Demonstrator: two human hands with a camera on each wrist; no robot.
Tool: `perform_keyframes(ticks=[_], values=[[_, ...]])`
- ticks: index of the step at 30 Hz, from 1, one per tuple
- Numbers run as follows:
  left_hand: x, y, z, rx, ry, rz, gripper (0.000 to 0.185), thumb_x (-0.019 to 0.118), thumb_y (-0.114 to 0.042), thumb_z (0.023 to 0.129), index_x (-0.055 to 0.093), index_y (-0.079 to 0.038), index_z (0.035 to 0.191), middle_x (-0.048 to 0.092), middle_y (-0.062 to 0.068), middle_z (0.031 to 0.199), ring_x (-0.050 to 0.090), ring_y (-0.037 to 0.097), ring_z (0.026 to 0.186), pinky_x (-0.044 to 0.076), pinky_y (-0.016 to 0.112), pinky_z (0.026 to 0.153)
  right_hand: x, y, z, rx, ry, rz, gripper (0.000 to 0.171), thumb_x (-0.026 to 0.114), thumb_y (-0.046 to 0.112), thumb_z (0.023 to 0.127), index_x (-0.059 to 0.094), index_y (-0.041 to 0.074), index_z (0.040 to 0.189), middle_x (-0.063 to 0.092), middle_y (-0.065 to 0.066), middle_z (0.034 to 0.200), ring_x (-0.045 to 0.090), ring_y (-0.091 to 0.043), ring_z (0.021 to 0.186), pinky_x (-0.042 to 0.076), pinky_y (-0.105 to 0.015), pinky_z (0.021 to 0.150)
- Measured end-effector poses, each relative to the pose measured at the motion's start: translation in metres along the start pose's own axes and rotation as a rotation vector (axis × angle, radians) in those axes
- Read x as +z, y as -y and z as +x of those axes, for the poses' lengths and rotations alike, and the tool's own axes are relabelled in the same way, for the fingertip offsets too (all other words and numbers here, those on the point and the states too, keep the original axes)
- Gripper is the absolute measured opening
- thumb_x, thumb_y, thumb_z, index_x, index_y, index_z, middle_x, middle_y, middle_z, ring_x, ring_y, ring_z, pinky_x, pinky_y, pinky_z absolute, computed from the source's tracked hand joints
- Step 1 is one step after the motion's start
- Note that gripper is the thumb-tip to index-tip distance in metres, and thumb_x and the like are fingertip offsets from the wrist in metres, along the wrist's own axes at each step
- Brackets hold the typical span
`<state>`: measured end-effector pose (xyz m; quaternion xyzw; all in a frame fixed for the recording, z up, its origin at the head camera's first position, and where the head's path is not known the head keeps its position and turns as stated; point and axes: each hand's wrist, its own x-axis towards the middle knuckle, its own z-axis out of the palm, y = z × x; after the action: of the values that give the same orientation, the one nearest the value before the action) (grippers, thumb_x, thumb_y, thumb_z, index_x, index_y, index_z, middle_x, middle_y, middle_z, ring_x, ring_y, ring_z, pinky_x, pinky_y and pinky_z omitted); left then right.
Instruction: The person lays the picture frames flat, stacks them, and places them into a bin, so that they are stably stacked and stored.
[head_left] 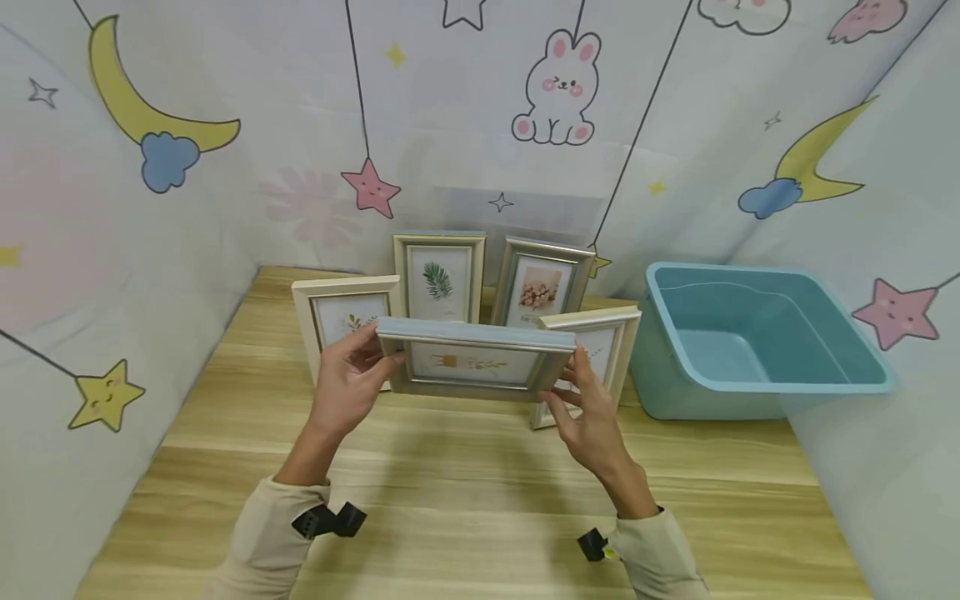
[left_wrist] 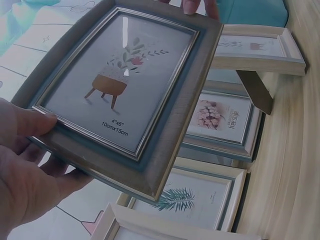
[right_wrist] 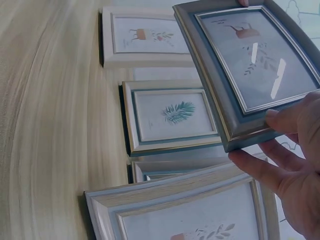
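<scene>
A grey-brown picture frame [head_left: 480, 392] with blue edging is held sideways above the table, tilted. Its print shows a plant in an orange legged pot, seen closely in the left wrist view. My left hand [head_left: 348, 387] grips its left end, thumb on the front and fingers behind. At the other end my right hand [head_left: 588, 417] pinches it the same way. Behind it stand a cream frame [head_left: 303, 312] at left, a gold-rimmed frame [head_left: 476, 275] with a green leaf, a silvery frame [head_left: 581, 279] with a pink print, and another cream frame [head_left: 622, 358] at right.
A blue-green plastic tub [head_left: 712, 404] stands at the right of the wooden table [head_left: 465, 517]. White cloth [head_left: 465, 108] printed with stars, moons and a rabbit hangs behind and at both sides. The standing frames form a loose arc close to the back cloth.
</scene>
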<state>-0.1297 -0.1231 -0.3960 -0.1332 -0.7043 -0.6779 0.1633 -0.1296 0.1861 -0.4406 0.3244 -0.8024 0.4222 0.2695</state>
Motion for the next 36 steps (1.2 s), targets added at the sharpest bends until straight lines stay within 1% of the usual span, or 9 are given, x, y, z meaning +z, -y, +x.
perform_keyframes(ticks=[4, 8, 11, 14, 19, 24, 28, 32, 36], values=[[0.001, -0.002, 0.001, -0.059, 0.013, 0.010, 0.043, 0.059, 0.019, 0.084, 0.056, 0.019, 0.127, 0.066, -0.025, 0.103, 0.065, -0.003, 0.097, 0.054, 0.015, 0.084, 0.000, -0.002, -0.003, 0.041, 0.028, 0.047, 0.112, 0.068, -0.024, 0.079, 0.009, 0.022, 0.162, 0.054, -0.034, 0.123, 0.066, -0.047, 0.098, 0.062, -0.043, 0.071], [0.003, -0.001, 0.002, -0.096, 0.009, 0.024, 0.047, 0.061, 0.019, 0.084, 0.056, 0.016, 0.131, 0.069, -0.005, 0.111, 0.065, -0.003, 0.098, 0.054, 0.016, 0.085, 0.000, -0.002, -0.006, 0.092, 0.049, 0.065, 0.110, 0.068, -0.022, 0.080, 0.008, 0.020, 0.162, 0.054, -0.034, 0.125, 0.066, -0.046, 0.098, 0.062, -0.041, 0.072], [0.004, 0.000, 0.002, -0.132, -0.037, 0.010, 0.052, 0.063, 0.018, 0.083, 0.055, 0.013, 0.134, 0.069, 0.001, 0.112, 0.066, -0.003, 0.096, 0.056, 0.016, 0.083, 0.001, -0.002, -0.008, 0.139, 0.058, 0.069, 0.108, 0.070, -0.020, 0.079, 0.010, 0.016, 0.162, 0.056, -0.035, 0.124, 0.067, -0.046, 0.098, 0.062, -0.040, 0.071], [0.007, 0.004, 0.001, -0.137, -0.144, -0.037, 0.054, 0.066, 0.019, 0.081, 0.055, 0.011, 0.134, 0.071, -0.010, 0.103, 0.067, -0.002, 0.091, 0.056, 0.015, 0.079, 0.002, 0.000, -0.008, 0.207, 0.086, 0.108, 0.106, 0.072, -0.018, 0.079, 0.011, 0.011, 0.161, 0.057, -0.035, 0.121, 0.068, -0.045, 0.097, 0.062, -0.036, 0.070], [0.016, 0.014, -0.002, -0.061, -0.311, -0.307, 0.044, 0.065, 0.021, 0.082, 0.067, 0.006, 0.124, 0.074, -0.009, 0.099, 0.070, 0.004, 0.095, 0.057, 0.017, 0.081, 0.003, 0.006, -0.007, 0.378, 0.161, 0.229, 0.103, 0.072, -0.013, 0.082, 0.009, 0.008, 0.161, 0.055, -0.033, 0.121, 0.066, -0.043, 0.099, 0.062, -0.028, 0.068], [0.016, 0.021, -0.007, -0.125, -0.307, -0.487, 0.041, 0.061, 0.020, 0.086, 0.072, -0.005, 0.116, 0.075, -0.002, 0.106, 0.070, 0.009, 0.102, 0.057, 0.020, 0.086, -0.002, 0.008, -0.006, 0.505, 0.217, 0.307, 0.103, 0.072, -0.010, 0.084, 0.008, 0.011, 0.162, 0.054, -0.031, 0.123, 0.065, -0.041, 0.100, 0.060, -0.025, 0.068], [0.003, 0.022, -0.009, -0.215, -0.147, -0.297, 0.042, 0.060, 0.015, 0.091, 0.061, 0.004, 0.132, 0.071, -0.012, 0.112, 0.065, 0.003, 0.099, 0.055, 0.015, 0.083, -0.007, 0.006, -0.007, 0.571, 0.263, 0.393, 0.104, 0.071, -0.008, 0.086, 0.006, 0.016, 0.162, 0.053, -0.030, 0.123, 0.066, -0.026, 0.098, 0.061, -0.029, 0.067], [-0.023, 0.021, -0.010, -0.224, 0.208, 0.008, 0.063, 0.064, 0.007, 0.092, 0.040, 0.003, 0.150, 0.057, 0.008, 0.143, 0.057, 0.004, 0.094, 0.055, 0.018, 0.075, -0.011, 0.004, -0.010, 0.647, 0.302, 0.488, 0.104, 0.070, -0.007, 0.087, 0.006, 0.024, 0.162, 0.052, -0.030, 0.121, 0.066, -0.015, 0.092, 0.062, -0.036, 0.065], [-0.044, 0.025, -0.014, -0.263, 0.521, 0.072, 0.090, 0.069, 0.004, 0.089, 0.017, -0.015, 0.161, 0.023, 0.030, 0.160, 0.057, 0.009, 0.094, 0.059, 0.028, 0.072, -0.012, 0.006, -0.015, 0.758, 0.356, 0.581, 0.105, 0.069, -0.008, 0.087, 0.005, 0.028, 0.162, 0.048, -0.028, 0.120, 0.064, -0.016, 0.087, 0.063, -0.043, 0.065]])
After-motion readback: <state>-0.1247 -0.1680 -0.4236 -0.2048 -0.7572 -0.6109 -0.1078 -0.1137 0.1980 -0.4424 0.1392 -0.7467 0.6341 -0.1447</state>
